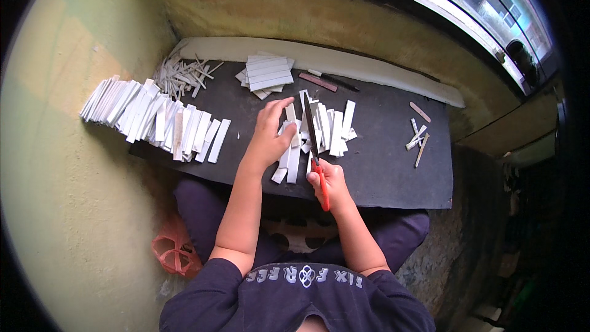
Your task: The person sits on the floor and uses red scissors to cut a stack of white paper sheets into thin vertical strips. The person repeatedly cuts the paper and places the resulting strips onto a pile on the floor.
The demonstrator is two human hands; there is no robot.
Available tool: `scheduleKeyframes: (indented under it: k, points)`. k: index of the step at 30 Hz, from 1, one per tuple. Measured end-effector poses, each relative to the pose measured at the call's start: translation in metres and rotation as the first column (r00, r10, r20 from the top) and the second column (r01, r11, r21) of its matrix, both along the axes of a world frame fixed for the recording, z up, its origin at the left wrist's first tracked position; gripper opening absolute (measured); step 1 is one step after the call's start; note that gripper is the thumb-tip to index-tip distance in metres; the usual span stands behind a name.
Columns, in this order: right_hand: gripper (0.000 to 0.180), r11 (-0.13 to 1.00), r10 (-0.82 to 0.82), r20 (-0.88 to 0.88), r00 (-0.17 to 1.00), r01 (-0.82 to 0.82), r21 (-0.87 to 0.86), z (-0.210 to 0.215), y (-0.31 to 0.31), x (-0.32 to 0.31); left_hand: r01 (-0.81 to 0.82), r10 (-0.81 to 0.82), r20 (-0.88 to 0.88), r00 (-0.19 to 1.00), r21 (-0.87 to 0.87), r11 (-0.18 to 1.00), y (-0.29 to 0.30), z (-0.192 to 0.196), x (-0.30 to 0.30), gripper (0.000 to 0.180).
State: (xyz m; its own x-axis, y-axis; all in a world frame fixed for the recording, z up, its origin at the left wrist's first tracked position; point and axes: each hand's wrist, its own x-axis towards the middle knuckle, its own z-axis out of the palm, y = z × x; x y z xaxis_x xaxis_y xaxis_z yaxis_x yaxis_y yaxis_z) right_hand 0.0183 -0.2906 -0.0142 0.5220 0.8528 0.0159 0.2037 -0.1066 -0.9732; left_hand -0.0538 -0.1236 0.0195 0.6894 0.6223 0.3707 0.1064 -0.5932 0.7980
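Note:
My right hand [332, 184] grips a pair of scissors [324, 190] by the orange-red handles, its dark blades pointing away from me and looking nearly closed. The blades lie over a loose heap of white strips [337, 132] at the middle of the dark board. Just left of the blades, my left hand [268, 129] is curved with thumb and fingers apart, beside more white strips [294, 163]. Whether its fingertips touch a strip is hard to see.
A long row of white strips [157, 117] leans at the left, with thin offcuts [184, 77] behind. Ruled white sheets [269, 72] are stacked at the back, near a pinkish bar [318, 82] and a dark pen [341, 83]. Several small pieces [416, 135] lie right on the board [393, 178].

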Motion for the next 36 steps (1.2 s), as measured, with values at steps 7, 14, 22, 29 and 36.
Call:
scheduleKeyframes:
  k: [7, 14, 22, 29, 36]
  points:
    - [0.037, 1.0, -0.013, -0.005, 1.0, 0.013, -0.011, 0.007, 0.001, -0.002, 0.262, -0.277, -0.002, 0.961, -0.317, 0.911, 0.0, -0.003, 0.01, 0.027]
    - [0.037, 0.992, 0.033, -0.128, 0.991, -0.017, 0.123, -0.001, -0.013, 0.003, 0.069, -0.15, -0.133, 0.98, -0.479, 0.875, -0.015, 0.003, 0.004, 0.024]
    - [0.049, 1.0, 0.017, -0.239, 0.971, -0.019, -0.006, 0.008, -0.031, 0.021, -0.114, 0.131, -0.202, 0.971, 0.094, 0.989, -0.006, -0.019, 0.018, 0.028]
    - [0.071, 0.954, 0.137, -0.424, 0.895, -0.004, 0.3, -0.021, -0.031, 0.04, -0.175, 0.236, -0.353, 0.906, 0.196, 0.965, 0.004, -0.036, 0.031, 0.038]
    - [0.074, 0.919, 0.235, -0.549, 0.802, 0.0, 0.394, -0.033, -0.027, 0.054, -0.239, 0.218, -0.315, 0.924, -0.029, 0.971, 0.002, -0.021, 0.026, 0.033]
